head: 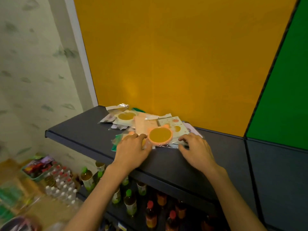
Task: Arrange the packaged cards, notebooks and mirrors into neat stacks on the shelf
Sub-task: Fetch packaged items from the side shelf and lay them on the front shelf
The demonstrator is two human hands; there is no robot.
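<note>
Two bare hands rest on a loose pile of plastic-wrapped items on a dark shelf.

The near pile (160, 130) lies flat toward the shelf's back, its spread running left to right along the yellow back panel (175, 64); on top, a round orange-rimmed mirror (160, 135) faces up. The left hand (131, 147) lies with fingers loosely spread on the pile's left edge; the right hand (195, 148) curls over its right edge, though whether it pinches a packet I cannot tell. A second, smaller pile (120, 116) sits behind to the left. Bare shelf (233, 157) extends rightward and along the front lip. Lower shelves hold bottles (150, 212).
</note>
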